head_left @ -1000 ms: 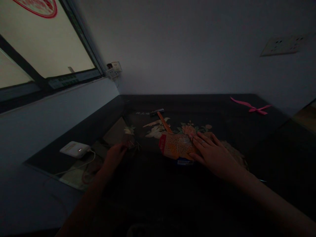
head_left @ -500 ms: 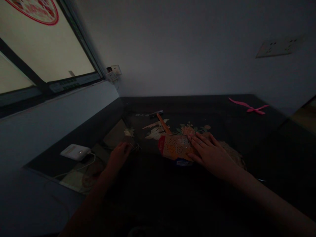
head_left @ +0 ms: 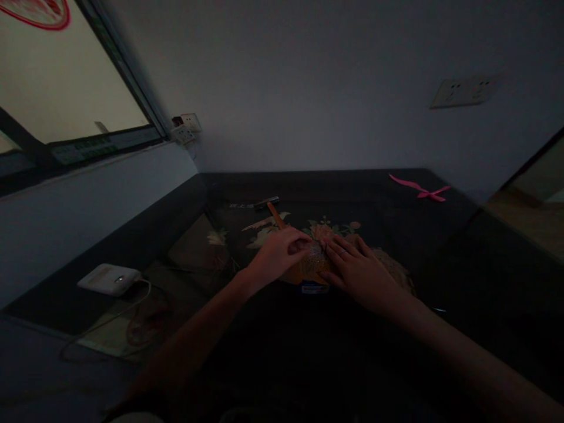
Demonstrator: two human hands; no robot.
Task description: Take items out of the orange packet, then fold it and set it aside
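An orange-yellow piece [head_left: 304,271] dotted with small holes lies on the dark table in the middle of the view, a blue label showing along its near edge. My right hand [head_left: 359,270] rests flat on its right side, fingers stretched out. Over its left part is my left hand [head_left: 286,252], fingertips pinched together; whatever is between them is too dark and small to name. Beyond the left hand lies a hammer [head_left: 277,216] with an orange-brown handle and dark head. A few thin pale nail-like pieces [head_left: 233,263] lie to the left.
A white power bank or adapter [head_left: 108,279] with a cable sits at the left edge. A pink ribbon [head_left: 423,191] lies at the far right. Past my right hand is a brownish woven-looking item [head_left: 394,267]. Wall sockets [head_left: 462,92] are on the back wall.
My left hand has moved right, from the thin pale pieces to over the dotted orange piece. My right hand stays on that piece. The whole view has shifted slightly.
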